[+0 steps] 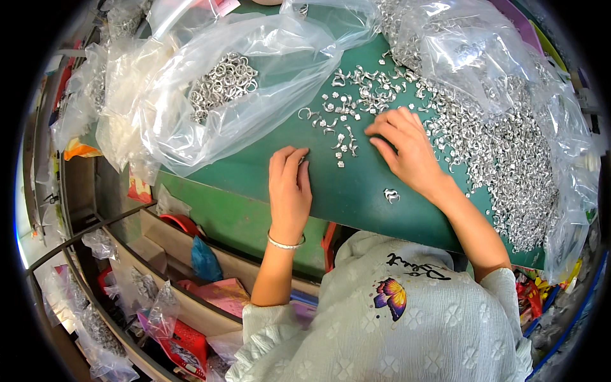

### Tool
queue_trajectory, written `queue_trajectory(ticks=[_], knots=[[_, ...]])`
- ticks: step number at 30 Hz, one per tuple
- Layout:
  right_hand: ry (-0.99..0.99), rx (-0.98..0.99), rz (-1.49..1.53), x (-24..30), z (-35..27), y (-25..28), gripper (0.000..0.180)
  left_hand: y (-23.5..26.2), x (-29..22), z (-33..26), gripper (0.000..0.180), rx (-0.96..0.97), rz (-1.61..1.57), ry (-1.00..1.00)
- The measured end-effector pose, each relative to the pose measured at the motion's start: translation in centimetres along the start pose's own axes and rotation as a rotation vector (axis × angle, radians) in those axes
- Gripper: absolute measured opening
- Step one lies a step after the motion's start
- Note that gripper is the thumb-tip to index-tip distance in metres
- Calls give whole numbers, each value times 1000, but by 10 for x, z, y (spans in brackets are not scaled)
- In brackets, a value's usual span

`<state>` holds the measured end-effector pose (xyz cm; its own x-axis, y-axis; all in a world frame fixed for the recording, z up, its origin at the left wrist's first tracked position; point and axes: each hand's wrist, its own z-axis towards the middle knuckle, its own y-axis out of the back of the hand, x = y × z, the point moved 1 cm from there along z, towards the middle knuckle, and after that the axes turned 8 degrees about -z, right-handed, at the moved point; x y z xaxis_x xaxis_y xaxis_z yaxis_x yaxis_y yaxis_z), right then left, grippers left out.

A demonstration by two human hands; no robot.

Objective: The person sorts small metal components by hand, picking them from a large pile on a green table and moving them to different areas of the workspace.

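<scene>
My left hand [290,184], with a bangle at the wrist, is closed in a pinch above the green tabletop [248,181]. A small dark glint shows at its fingertips; what it is I cannot make out. My right hand [407,149] hovers by loose silver metal pieces [375,89], its fingers bent and a little apart, with nothing visible in them. Between the hands lie small silver flower-shaped bits [340,164] and curved pieces. A lone silver piece [391,195] sits nearer me, below the right hand.
At left, an open clear plastic bag [273,57] holds a heap of silver rings [226,83]. A large pile of silver pieces [522,165] spreads along the right, partly under clear plastic [458,51]. Below the table's left edge stand shelf compartments [153,235] with bagged parts.
</scene>
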<state>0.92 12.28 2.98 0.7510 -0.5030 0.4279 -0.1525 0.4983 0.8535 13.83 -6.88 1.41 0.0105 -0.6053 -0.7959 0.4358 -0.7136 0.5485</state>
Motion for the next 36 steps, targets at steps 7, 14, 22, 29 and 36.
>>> queue_trajectory(ticks=[7,14,22,29,36], knots=[[161,16,-216,4,17,-10,23,-8,-16,-4,26,20,-44,-34],[64,26,-195,0,-10,14,19,-30,-44,-42,26,118,-150,-23],[63,170,-139,-3,-28,21,18,-60,-54,-39,25,13,-256,38],[46,230,61,13,-28,23,25,-72,-60,-28,32,-62,-439,101],[22,272,99,-4,-44,28,17,-48,-61,-42,31,-67,-210,55]])
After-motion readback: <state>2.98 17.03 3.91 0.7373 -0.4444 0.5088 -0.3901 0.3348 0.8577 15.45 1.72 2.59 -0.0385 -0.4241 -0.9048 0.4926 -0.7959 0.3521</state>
